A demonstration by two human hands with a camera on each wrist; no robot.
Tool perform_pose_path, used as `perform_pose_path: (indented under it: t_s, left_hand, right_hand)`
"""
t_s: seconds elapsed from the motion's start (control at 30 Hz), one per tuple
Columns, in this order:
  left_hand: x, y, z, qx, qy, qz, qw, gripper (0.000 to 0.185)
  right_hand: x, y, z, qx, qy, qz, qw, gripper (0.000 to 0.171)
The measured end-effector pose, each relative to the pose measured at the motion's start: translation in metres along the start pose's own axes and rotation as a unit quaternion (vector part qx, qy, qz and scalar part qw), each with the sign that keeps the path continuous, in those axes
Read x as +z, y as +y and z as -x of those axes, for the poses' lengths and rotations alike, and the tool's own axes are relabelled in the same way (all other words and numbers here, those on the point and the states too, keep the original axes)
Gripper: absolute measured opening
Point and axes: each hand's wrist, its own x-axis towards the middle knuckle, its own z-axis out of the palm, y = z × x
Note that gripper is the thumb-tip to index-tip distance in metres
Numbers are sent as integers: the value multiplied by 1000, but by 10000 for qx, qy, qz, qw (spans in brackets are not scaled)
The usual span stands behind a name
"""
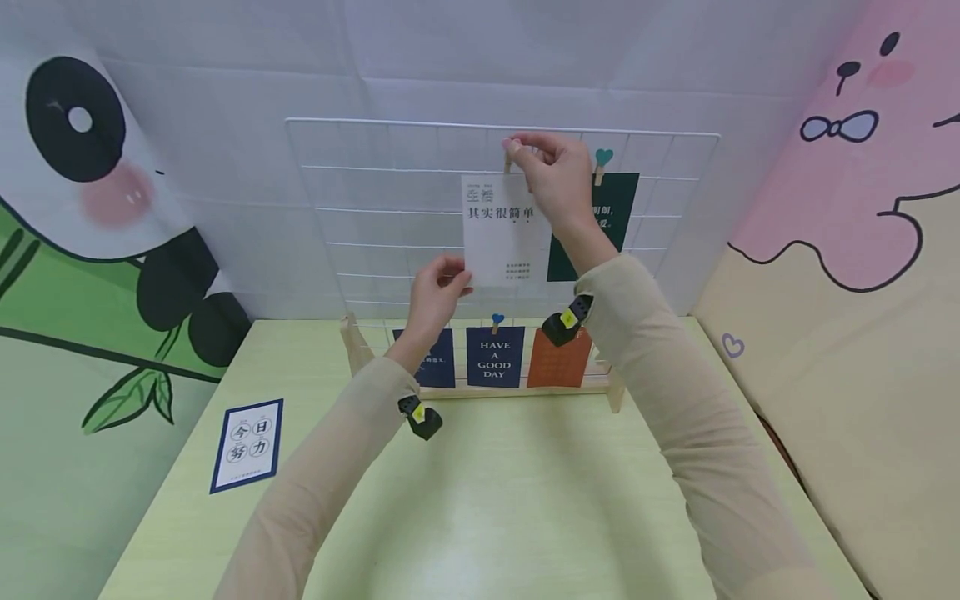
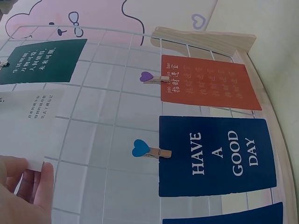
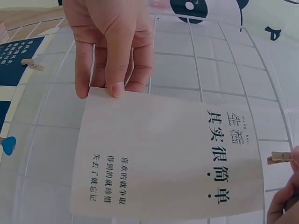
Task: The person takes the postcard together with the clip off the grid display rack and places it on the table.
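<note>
Left hand (image 1: 437,293) pinching the lower left corner of a white paper card with black Chinese lettering (image 1: 504,229), thumb and fingers curled on the edge, clear as day in the right wrist view. Right hand (image 1: 551,172) up at the card's top edge, fingers closed round a small plain wooden clothespin (image 1: 508,158) right against the top bar of the white wire grid panel (image 1: 375,192). Can't tell from here whether the pin already bites the card or only touches it. Card itself flat against the grid, upper middle, top edge just under the top rail, hanging roughly upright. Just beside it on the right, partly behind the right wrist: a dark green card with white text (image 1: 617,208), held by a wooden clothespin with a teal heart (image 1: 602,164). Along the bottom edge of the grid, three more in a row: a navy card with small white text (image 1: 437,360) at the left, a navy card reading HAVE A GOOD DAY (image 1: 494,358) in the middle under a blue-heart wooden clip (image 1: 497,322), and an orange card with pale lettering (image 1: 558,362) at the right with a purple-heart wooden clip (image 2: 153,78). Whole panel propped in a pale wooden stand (image 1: 352,346) at the far edge of the light green tabletop (image 1: 525,500). Near the tabletop's left edge, well apart from everything, a white card with a navy border and four circled characters (image 1: 247,444) lying flat.
</note>
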Motion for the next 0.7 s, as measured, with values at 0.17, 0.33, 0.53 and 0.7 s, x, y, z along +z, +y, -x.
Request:
perform_pose_path:
  t_s: [0.17, 0.33, 0.53, 0.7]
  left_hand:
    - [-1, 13, 9, -86, 30, -132, 9999, 16]
    - [-3, 13, 10, -95, 17, -76, 9999, 17]
    - [-9, 10, 13, -86, -7, 26, 10000, 17]
    - [-11, 10, 16, -87, -29, 68, 9999, 18]
  right_hand:
    - [-4, -10, 12, -193, -65, -93, 9997, 21]
    - [-7, 6, 8, -343, -186, -251, 9989, 21]
    - [-10, 25, 5, -239, -348, -422, 9982, 23]
    - [-14, 32, 8, -76, -329, -422, 9985, 23]
